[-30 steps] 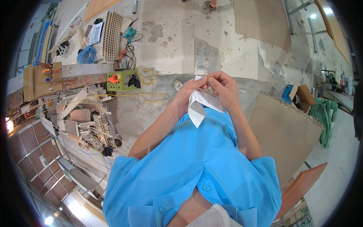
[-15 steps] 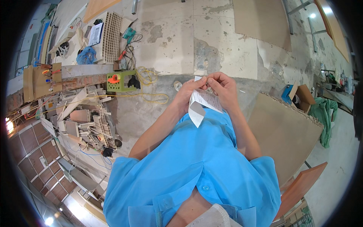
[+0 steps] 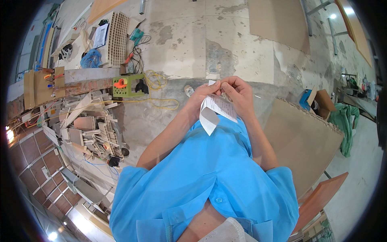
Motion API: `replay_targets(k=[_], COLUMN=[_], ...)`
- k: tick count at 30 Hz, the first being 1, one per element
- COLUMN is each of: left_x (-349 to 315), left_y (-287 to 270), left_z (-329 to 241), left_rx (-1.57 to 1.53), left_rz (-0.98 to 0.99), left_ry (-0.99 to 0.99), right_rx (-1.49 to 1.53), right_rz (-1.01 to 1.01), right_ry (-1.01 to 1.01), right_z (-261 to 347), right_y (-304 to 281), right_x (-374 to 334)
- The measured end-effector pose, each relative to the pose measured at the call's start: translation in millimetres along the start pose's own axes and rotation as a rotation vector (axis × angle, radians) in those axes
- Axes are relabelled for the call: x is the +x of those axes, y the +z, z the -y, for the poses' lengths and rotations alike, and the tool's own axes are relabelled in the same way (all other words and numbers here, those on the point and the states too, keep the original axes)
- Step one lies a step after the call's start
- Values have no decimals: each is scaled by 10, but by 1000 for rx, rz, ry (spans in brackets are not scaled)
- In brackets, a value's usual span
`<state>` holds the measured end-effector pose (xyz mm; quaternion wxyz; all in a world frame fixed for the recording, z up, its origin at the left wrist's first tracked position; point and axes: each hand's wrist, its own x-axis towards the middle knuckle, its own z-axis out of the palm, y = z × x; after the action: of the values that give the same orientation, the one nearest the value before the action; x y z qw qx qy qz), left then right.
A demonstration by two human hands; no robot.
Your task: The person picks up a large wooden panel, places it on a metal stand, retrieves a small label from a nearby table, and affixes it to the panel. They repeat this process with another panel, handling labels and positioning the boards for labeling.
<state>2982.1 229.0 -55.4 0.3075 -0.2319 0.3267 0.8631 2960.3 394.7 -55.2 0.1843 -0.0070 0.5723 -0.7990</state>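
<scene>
Both hands meet in front of my waist, over the blue shirt [image 3: 201,161]. My left hand [image 3: 202,94] is closed on a folded sheet of white paper [image 3: 221,106] with lines of handwriting. A corner of the paper sticks up above the left thumb, and a creased flap hangs down below. Close against the left fingertips, my right hand [image 3: 240,96] has its thumb and fingers pinched together. What lies between those right fingertips is too small to tell. The right edge of the paper runs beneath the right hand.
A heap of offcut boards [image 3: 90,129] lies at left. Beyond it stands a green perforated crate [image 3: 128,92] beside a coiled yellow cable [image 3: 155,82]. A power tool [image 3: 137,35] lies farther back. At right are a large brown board [image 3: 304,141], an opened cardboard box [image 3: 323,104] and green cloth [image 3: 343,125].
The view has shifted very slightly. Both hands and the paper keep nearly the same place and pose.
</scene>
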Motion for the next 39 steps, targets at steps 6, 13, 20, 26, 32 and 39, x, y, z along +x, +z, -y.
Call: replay_targets(k=[6, 13, 20, 26, 32, 39], left_x=[-5, 14, 35, 53, 91, 108], left_y=[17, 69, 56, 73, 119, 142], left_z=[35, 28, 15, 45, 24, 22], left_rx=[3, 20, 20, 32, 38, 65], left_rz=[-12, -16, -12, -4, -15, -35], left_ry=[1, 76, 23, 1, 6, 1], right_rx=[-11, 11, 22, 24, 34, -8], right_rz=[-4, -17, 6, -13, -48, -26], right_ry=[2, 38, 22, -34, -26, -16], right_z=[5, 56, 62, 10, 24, 19], right_y=[-29, -69, -64, -67, -75, -160], right_x=[-24, -30, -24, -26, -17, -12])
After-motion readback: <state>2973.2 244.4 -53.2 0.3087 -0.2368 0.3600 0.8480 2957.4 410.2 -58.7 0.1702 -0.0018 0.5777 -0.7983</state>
